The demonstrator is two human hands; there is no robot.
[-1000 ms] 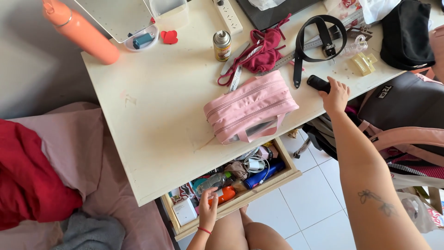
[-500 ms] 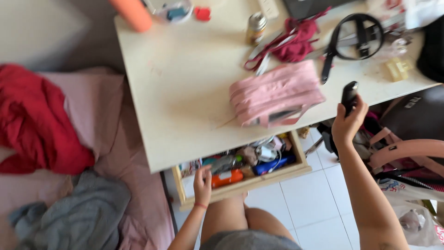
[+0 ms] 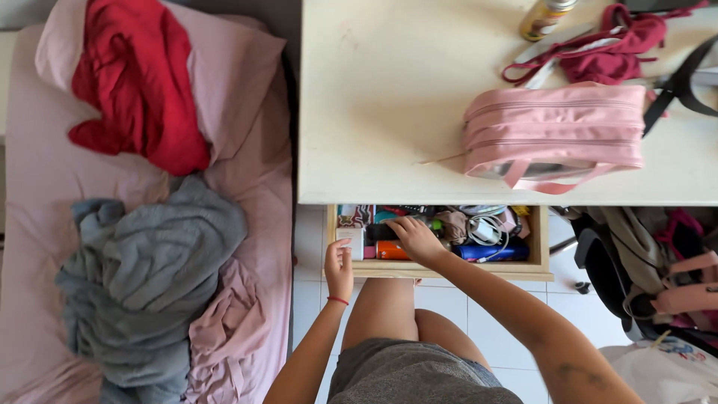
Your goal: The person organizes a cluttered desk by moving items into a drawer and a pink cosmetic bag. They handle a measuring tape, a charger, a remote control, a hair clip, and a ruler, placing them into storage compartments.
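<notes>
Right hand [image 3: 413, 236] maybe presses a small dark thing, light and hard, into the drawer [image 3: 449, 268]; left hand [image 3: 339, 263] rests open on its edge.

Small white box [image 3: 350, 241] at drawer's left end, orange tube [image 3: 392, 251] beside it, labelled spray can [image 3: 544, 16] on desk

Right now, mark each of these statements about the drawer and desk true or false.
1. The right hand reaches into the open drawer. True.
2. The left hand holds the pink bag. False: it is at the drawer's front edge, and the bag lies on the desk.
3. The drawer is empty. False: it holds many small items.
4. A red garment lies on the bed. True.
5. A grey garment lies on the desk. False: it lies on the bed.
</notes>
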